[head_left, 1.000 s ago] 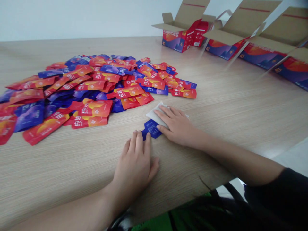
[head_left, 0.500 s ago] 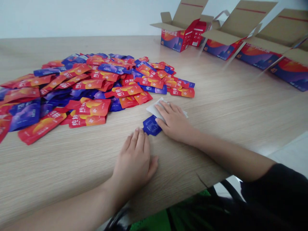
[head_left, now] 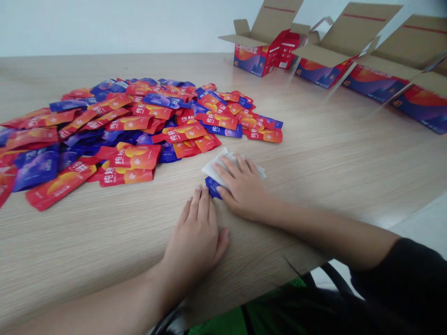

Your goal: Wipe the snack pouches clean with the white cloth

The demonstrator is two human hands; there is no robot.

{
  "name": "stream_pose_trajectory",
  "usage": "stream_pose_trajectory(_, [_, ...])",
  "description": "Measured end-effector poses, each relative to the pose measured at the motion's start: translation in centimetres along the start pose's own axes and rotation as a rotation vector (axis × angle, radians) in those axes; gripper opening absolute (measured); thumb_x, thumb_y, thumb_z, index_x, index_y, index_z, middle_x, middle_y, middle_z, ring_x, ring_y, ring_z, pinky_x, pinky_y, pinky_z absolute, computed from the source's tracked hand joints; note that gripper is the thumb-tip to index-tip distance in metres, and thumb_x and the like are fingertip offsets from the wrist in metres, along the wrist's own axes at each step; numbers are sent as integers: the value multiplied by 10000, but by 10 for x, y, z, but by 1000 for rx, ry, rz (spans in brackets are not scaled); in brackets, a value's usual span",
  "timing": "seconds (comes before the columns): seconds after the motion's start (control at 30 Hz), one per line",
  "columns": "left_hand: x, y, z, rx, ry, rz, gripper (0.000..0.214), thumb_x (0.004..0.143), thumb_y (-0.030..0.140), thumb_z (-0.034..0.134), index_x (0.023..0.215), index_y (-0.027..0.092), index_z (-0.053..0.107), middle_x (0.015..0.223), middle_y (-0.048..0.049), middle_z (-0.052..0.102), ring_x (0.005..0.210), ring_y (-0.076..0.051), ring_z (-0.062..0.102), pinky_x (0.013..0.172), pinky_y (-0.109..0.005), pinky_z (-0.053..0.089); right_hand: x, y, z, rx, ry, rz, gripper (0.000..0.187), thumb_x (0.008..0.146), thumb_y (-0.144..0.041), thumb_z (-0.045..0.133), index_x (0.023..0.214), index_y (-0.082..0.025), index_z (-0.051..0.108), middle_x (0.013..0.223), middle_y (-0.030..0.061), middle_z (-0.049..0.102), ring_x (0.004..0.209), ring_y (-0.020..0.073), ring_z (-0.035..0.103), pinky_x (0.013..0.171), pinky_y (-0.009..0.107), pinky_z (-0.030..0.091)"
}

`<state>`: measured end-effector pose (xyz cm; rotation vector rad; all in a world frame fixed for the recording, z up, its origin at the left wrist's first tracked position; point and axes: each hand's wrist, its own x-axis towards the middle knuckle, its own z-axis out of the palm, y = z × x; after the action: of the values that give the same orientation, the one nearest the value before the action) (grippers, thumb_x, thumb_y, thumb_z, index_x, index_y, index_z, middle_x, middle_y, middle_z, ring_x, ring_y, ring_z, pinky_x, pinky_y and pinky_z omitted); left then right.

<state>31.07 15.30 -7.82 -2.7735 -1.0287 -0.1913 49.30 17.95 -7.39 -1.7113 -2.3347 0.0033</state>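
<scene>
My right hand lies flat, fingers stretched, pressing a white cloth onto a blue sachet on the wooden table. Only a corner of the sachet shows beyond the cloth and hand. My left hand rests flat on the table just before it, fingers together, fingertips touching the sachet's near edge. A large heap of red-orange and blue sachets spreads over the table to the left and behind the hands.
Several opened cardboard cartons stand along the far right: one red and blue with raised flaps, others beside it. The table's front edge runs diagonally at the lower right, with dark and green clothing below.
My right hand has slid the white cloth leftward and nearer, covering more of the blue sachet. My left hand has stayed in place.
</scene>
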Motion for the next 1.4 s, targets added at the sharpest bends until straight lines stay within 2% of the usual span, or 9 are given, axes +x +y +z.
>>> stream_pose_trajectory(0.13, [-1,-1,0,31,13,13,614,832,359,503,1209,-115,605,1271,-358,586,1221,-452,564,987,-512,515,0,-4,-1,41,-43,-171,531,985,-392,395,1475,-193,446,1567,79,379,1436,322,268,1165,506,210])
stream_pose_trajectory(0.33, [0,-2,-1,53,10,31,640,839,366,501,1261,-110,576,1320,-348,552,1244,-439,549,984,-500,519,3,5,0,-5,13,89,576,987,-417,379,1487,-135,423,1566,144,363,1406,379,298,1120,539,262])
stream_pose_trajectory(0.5, [-1,-2,0,67,61,36,578,825,353,510,1143,-109,650,1192,-348,636,1159,-446,611,940,-498,547,-1,-9,-1,47,-36,-173,525,992,-402,375,1473,-205,449,1557,75,393,1428,340,272,1156,522,205])
stream_pose_trajectory(0.7, [2,-1,-4,40,44,40,627,816,332,489,1234,-125,586,1308,-359,555,1229,-444,560,950,-502,541,8,5,0,11,10,113,563,995,-411,362,1485,-143,425,1560,133,377,1400,355,314,1113,522,273])
stream_pose_trajectory(0.8, [1,-1,-3,42,80,43,602,821,325,469,1188,-131,612,1261,-368,585,1208,-445,577,942,-497,545,5,-6,0,18,0,4,551,987,-418,380,1483,-184,434,1555,115,386,1407,394,279,1109,575,243])
stream_pose_trajectory(0.9, [0,-2,-2,55,97,49,580,829,324,461,1148,-128,632,1193,-371,623,1148,-442,620,920,-495,557,3,-9,-1,58,-46,-141,512,1001,-389,357,1472,-211,448,1558,70,394,1430,324,269,1149,518,215])
stream_pose_trajectory(1.07, [1,-2,-1,51,73,50,609,823,325,460,1210,-128,589,1280,-376,566,1189,-433,596,942,-494,545,4,0,-2,32,-13,67,575,982,-421,394,1484,-144,425,1571,128,361,1424,332,286,1136,503,242])
stream_pose_trajectory(1.27, [0,0,-2,52,46,35,554,852,309,442,1195,-92,613,1253,-346,603,1196,-423,595,959,-496,536,2,-7,-3,55,-61,-123,508,992,-356,358,1469,-210,453,1570,78,372,1436,314,265,1148,508,216])
stream_pose_trajectory(1.4, [0,0,-2,35,10,24,597,847,319,444,1260,-94,569,1335,-343,545,1243,-420,559,977,-498,525,4,3,-2,32,-29,64,547,997,-391,355,1492,-167,420,1583,113,345,1433,325,278,1131,502,248])
